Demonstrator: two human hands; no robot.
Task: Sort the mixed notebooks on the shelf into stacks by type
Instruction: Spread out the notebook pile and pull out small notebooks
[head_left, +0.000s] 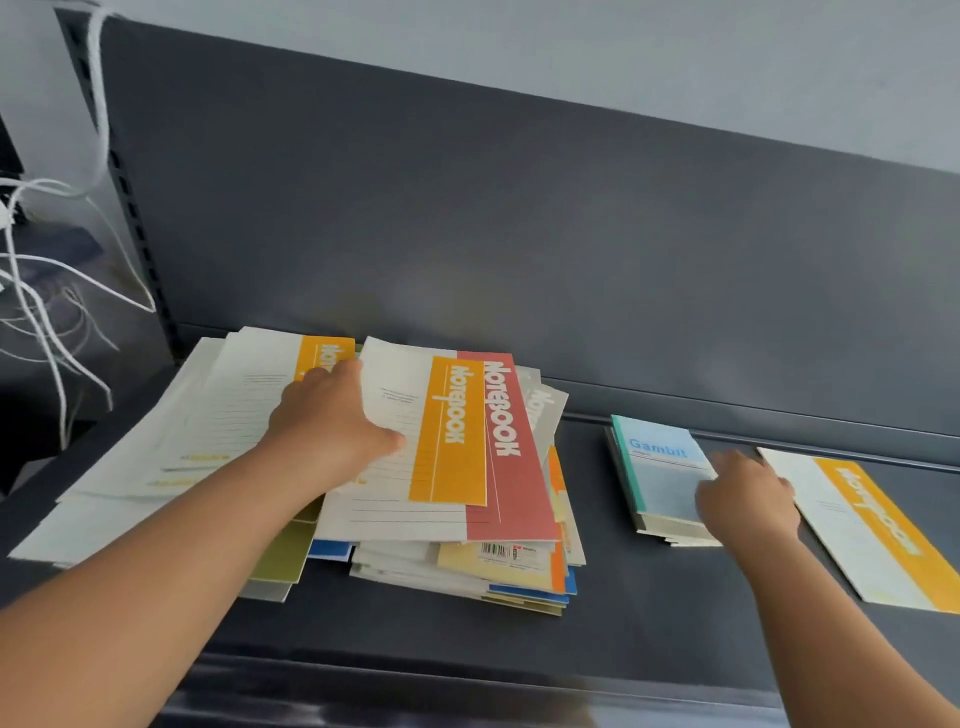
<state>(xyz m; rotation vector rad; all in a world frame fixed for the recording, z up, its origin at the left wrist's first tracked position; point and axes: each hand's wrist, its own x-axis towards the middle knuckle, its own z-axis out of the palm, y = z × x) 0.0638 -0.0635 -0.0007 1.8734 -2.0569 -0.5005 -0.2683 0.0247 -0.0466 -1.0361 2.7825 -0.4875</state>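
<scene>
— Our left hand (332, 421) grips the yellow-banded notebook (447, 431) on top of the mixed pile (467, 566), at the left of the shelf (649, 623). Do we lift it alone?

— Yes. We should slide it cleanly off the red notebook (514, 467), then carry it right to the matching notebook (872, 530). Our right hand (748, 499) rests on the Gambit stack (660, 478); whether it pinches, we can't tell.

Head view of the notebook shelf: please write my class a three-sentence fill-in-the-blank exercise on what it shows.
1. The small light blue notebook stack bears the word ____.
2. The left grip holds a white yellow-banded notebook lying on a white notebook whose band is ____.
3. The right grip touches the blue stack; the lone white paper notebook to its right has a ____ band.
Missing words: Gambit; red; yellow.
</scene>
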